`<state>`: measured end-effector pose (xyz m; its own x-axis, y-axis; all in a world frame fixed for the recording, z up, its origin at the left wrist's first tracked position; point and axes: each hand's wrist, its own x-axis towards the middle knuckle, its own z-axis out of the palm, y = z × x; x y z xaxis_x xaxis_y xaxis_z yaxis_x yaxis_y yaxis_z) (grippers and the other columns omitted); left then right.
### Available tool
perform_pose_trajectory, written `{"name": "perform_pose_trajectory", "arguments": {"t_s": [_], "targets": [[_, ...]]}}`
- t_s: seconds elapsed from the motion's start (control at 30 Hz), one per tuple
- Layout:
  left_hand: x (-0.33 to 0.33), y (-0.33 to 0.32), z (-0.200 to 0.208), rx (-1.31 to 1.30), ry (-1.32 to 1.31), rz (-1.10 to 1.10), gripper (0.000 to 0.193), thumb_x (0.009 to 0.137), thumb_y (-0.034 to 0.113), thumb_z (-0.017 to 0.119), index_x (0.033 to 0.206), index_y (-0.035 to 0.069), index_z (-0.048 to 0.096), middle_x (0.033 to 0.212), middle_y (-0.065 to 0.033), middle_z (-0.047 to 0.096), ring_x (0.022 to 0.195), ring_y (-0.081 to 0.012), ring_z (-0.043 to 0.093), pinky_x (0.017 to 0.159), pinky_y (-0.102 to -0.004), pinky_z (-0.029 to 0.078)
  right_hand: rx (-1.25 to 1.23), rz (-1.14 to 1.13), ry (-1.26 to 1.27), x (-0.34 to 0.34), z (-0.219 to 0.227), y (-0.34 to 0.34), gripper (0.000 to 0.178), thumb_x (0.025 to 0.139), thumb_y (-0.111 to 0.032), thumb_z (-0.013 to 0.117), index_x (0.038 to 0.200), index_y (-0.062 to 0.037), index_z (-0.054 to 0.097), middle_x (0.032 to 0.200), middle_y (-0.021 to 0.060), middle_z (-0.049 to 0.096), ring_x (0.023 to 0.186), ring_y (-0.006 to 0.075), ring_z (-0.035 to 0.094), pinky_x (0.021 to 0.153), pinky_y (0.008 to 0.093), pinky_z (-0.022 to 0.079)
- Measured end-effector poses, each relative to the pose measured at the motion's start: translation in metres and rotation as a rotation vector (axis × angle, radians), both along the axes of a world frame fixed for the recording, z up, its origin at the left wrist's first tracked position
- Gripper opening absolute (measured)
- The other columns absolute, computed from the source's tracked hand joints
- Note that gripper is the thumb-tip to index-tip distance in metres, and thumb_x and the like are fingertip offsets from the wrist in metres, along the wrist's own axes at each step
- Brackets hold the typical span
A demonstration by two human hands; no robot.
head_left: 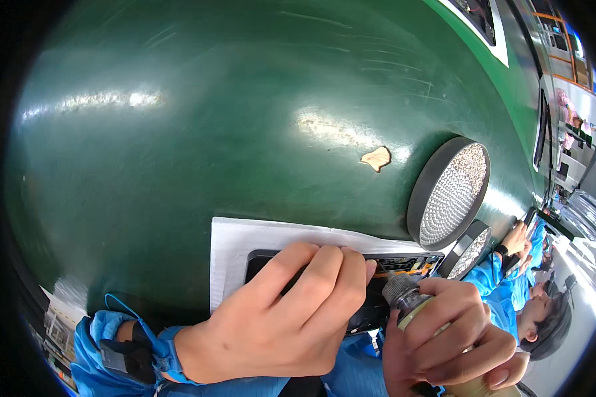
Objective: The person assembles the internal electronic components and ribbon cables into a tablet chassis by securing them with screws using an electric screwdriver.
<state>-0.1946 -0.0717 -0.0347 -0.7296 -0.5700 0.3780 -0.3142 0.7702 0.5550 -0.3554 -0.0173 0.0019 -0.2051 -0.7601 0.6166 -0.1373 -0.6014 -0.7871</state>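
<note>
An opened black electronic device [261,257], flat and slab-like with a circuit board [404,263] bared at its right end, lies on a white sheet [228,264]. Across its middle rests my left hand [278,314], the fingers bent and held together against it; their tips are partly hidden. My right hand [444,337] is wrapped round an electric screwdriver [404,291] with a knurled grey metal nose. That nose is beside the circuit board, close to my left fingertips. I cannot tell whether the bit touches the board.
A round dark dish [414,205] of small silver screws sits beyond my right hand, with a smaller similar dish [450,261] nearer. A tan worn patch [376,159] marks the green tabletop [212,132]. At the right, a co-worker [510,291] in blue handles a dark object.
</note>
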Motion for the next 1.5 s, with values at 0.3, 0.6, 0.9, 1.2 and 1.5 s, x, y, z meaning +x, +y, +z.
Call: {"name": "perform_pose_trajectory", "arguments": {"t_s": [0.3, 0.6, 0.9, 1.2, 1.5], "targets": [[0.001, 0.000, 0.012, 0.131, 0.017, -0.005, 0.027, 0.076, 0.010, 0.090, 0.099, -0.001, 0.081, 0.112, -0.0117, 0.071, 0.101, -0.0291, 0.064, 0.082, -0.0398, 0.055, -0.052, -0.122, 0.051, 0.005, -0.006, -0.002, 0.058, 0.102, -0.034, 0.076, 0.139, -0.0047, 0.041, 0.094, 0.0028, 0.055, 0.063, 0.0140, 0.055, 0.053, 0.0299, 0.049], [0.001, -0.004, 0.015, 0.109, -0.060, -0.054, 0.032, 0.073, 0.012, 0.089, 0.104, 0.004, 0.085, 0.117, -0.0132, 0.069, 0.106, -0.0312, 0.062, 0.085, -0.0425, 0.054, -0.078, -0.106, -0.012, -0.039, 0.027, 0.011, 0.063, 0.106, -0.046, 0.067, 0.143, -0.0033, 0.039, 0.097, 0.0024, 0.052, 0.067, 0.0129, 0.051, 0.053, 0.0275, 0.046], [0.003, -0.010, 0.015, 0.038, -0.122, -0.114, 0.027, 0.077, 0.013, 0.079, 0.102, 0.004, 0.083, 0.116, -0.0138, 0.070, 0.103, -0.0289, 0.065, 0.085, -0.0422, 0.057, -0.099, -0.237, -0.024, -0.042, -0.009, 0.005, 0.074, 0.098, -0.051, 0.077, 0.136, -0.0012, 0.036, 0.098, -0.0001, 0.051, 0.063, 0.0110, 0.054, 0.067, 0.0403, 0.052], [0.003, -0.010, 0.018, 0.054, -0.139, -0.126, 0.026, 0.079, 0.013, 0.080, 0.103, 0.004, 0.083, 0.116, -0.0133, 0.071, 0.104, -0.0287, 0.064, 0.085, -0.0417, 0.057, 0.156, -0.399, -0.333, -0.019, 0.020, 0.005, 0.036, 0.095, -0.020, 0.075, 0.121, -0.0138, 0.051, 0.075, 0.0054, 0.057, 0.047, 0.0201, 0.050, 0.046, 0.0367, 0.045], [0.003, -0.011, 0.016, 0.043, -0.126, -0.125, 0.026, 0.079, 0.013, 0.078, 0.103, 0.003, 0.083, 0.114, -0.0138, 0.072, 0.102, -0.0282, 0.065, 0.083, -0.0414, 0.057, -0.057, -0.002, 0.047, -0.053, -0.004, -0.001, 0.068, 0.106, -0.043, 0.069, 0.151, -0.0047, 0.034, 0.102, 0.0077, 0.051, 0.066, 0.0145, 0.051, 0.048, 0.0281, 0.042]]}}
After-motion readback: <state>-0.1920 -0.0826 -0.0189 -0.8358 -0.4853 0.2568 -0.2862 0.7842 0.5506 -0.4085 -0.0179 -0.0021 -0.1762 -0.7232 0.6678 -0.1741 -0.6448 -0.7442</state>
